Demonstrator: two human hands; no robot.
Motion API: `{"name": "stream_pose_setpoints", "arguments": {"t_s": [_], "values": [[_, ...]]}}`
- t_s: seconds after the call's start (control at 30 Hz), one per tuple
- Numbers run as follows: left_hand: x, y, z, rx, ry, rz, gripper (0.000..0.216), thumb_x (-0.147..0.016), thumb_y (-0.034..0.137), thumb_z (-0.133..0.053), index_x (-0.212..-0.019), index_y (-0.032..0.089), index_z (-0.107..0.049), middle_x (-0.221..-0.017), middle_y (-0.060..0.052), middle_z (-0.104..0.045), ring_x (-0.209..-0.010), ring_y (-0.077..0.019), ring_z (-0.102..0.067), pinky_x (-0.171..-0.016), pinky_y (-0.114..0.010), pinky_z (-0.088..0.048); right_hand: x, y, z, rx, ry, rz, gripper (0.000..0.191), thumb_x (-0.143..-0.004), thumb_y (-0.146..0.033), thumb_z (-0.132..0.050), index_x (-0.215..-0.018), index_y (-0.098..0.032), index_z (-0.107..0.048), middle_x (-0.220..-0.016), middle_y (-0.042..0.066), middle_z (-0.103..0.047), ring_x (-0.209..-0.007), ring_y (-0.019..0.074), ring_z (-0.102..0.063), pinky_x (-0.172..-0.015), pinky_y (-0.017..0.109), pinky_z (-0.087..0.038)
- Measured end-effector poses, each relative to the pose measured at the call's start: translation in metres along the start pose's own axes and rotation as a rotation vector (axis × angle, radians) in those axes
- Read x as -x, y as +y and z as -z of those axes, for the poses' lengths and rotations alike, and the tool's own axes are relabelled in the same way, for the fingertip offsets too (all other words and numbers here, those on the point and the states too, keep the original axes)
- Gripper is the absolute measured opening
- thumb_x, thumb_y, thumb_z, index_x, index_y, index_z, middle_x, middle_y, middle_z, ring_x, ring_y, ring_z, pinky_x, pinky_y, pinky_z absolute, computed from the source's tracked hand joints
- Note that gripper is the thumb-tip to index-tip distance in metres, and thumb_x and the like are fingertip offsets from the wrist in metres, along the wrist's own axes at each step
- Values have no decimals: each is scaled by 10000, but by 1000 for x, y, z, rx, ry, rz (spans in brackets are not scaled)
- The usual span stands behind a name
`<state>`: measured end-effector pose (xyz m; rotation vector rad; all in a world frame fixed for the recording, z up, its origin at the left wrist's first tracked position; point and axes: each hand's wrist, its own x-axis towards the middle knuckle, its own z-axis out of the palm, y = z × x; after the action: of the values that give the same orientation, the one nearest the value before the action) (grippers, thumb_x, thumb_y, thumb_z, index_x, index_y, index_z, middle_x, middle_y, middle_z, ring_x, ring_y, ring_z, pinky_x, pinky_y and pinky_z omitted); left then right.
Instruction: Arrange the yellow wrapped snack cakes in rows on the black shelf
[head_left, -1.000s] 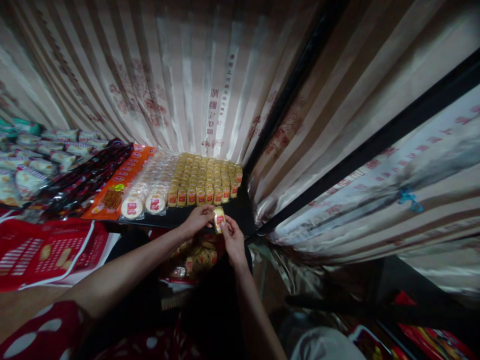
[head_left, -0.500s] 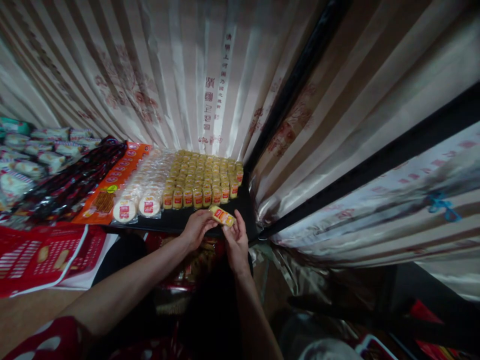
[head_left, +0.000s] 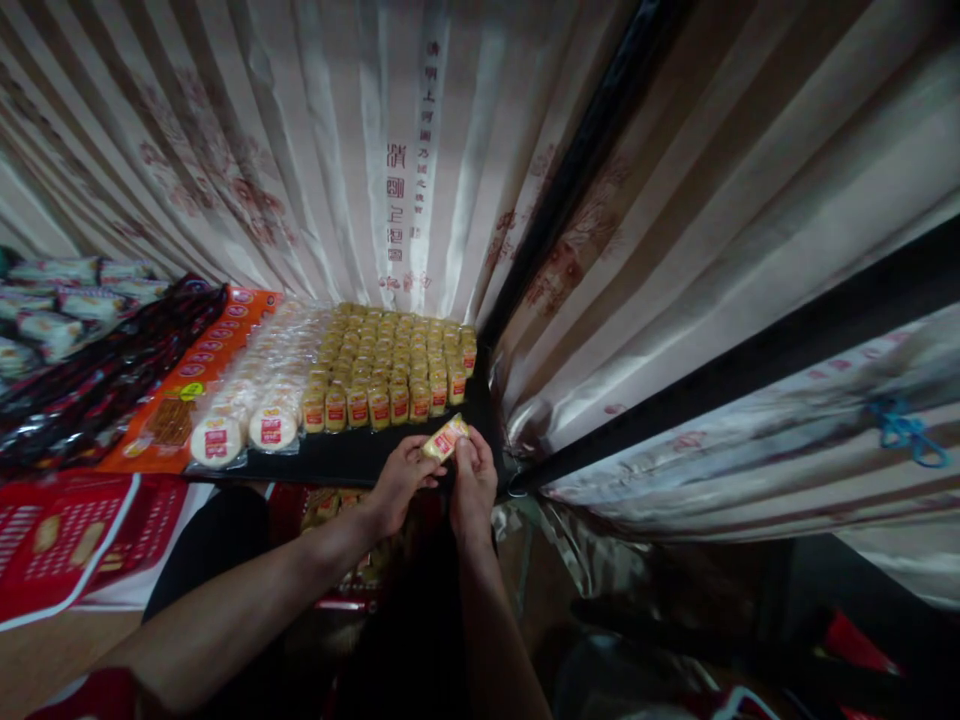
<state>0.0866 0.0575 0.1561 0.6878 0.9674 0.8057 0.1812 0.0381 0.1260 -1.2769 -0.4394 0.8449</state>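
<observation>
Between my two hands is a small yellow wrapped snack pack (head_left: 445,438) with a red label, tilted with its right end up. My left hand (head_left: 403,482) pinches its left end, and my right hand (head_left: 474,480) has thumb and fingers closed on its right end. Just beyond them, rows of matching yellow packs (head_left: 379,400) stand on the black shelf (head_left: 352,450), red labels facing me on the front row. Left of these lie rows of round white wrapped crackers (head_left: 274,428). Below my hands, more yellow packs (head_left: 324,505) sit in a red container, partly hidden by my arms.
Further left are an orange snack bag (head_left: 161,425), long dark packs (head_left: 90,370) and white bags (head_left: 52,330). A red basket (head_left: 112,530) stands at lower left. Pleated curtains (head_left: 337,150) hang behind, with black frame bars (head_left: 720,370) at right.
The yellow pack has turned in my hands, its right end now higher than its left. My view has shifted slightly to the right.
</observation>
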Motion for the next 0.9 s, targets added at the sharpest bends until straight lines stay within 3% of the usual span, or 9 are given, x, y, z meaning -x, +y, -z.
{"name": "stream_pose_setpoints", "arguments": {"t_s": [0.1,0.2,0.33,0.43,0.6,0.9], "values": [[-15,-11,-9,-56,20,-53,272,-728,88,-589,-984,148,-520,-862,-28,-643,-697,-100,-623,-586,-180,-471,-7,7,3,60,11,-5,653,-683,-414,-652,-1256,-162,-464,-1063,97,-655,-927,201,-636,-808,329,-507],[-33,-22,-15,-256,20,-129,287,-760,114,-551,-1041,160,-516,-904,-37,-639,-706,-117,-620,-616,-228,-509,-21,9,8,128,41,68,663,-691,-400,-623,-1281,-152,-448,-1103,113,-643,-960,212,-630,-841,347,-500],[-51,-25,-18,-844,91,-534,389,-761,89,-513,-1143,164,-525,-1145,-96,-593,-1026,-208,-574,-923,-394,-474,-53,4,11,271,53,250,609,-752,-400,-545,-1290,-132,-442,-1104,128,-635,-944,206,-625,-840,354,-495],[-61,-21,-19,-1265,-8,-795,383,-767,75,-474,-1138,117,-557,-1291,-143,-509,-1259,-267,-394,-1059,-440,-353,-79,-2,11,417,65,367,572,-800,-404,-481,-1299,-129,-437,-1122,139,-624,-944,204,-620,-840,357,-491],[-82,-21,-25,-1604,-143,-864,429,-751,78,-465,-1172,55,-546,-1391,-171,-425,-1369,-311,-214,-1077,-463,-307,-112,-8,7,701,173,497,517,-824,-363,-422,-1274,-115,-473,-1156,166,-610,-1008,239,-594,-877,385,-464],[-118,-24,-35,-1791,-142,-1010,491,-843,206,-407,-1273,-26,-455,-1386,-225,-414,-1371,-308,-227,-1128,-468,-138,-146,-3,-4,875,197,553,485,-843,-312,-389,-1263,-95,-498,-1203,173,-596,-1105,264,-554,-937,411,-427]]}}
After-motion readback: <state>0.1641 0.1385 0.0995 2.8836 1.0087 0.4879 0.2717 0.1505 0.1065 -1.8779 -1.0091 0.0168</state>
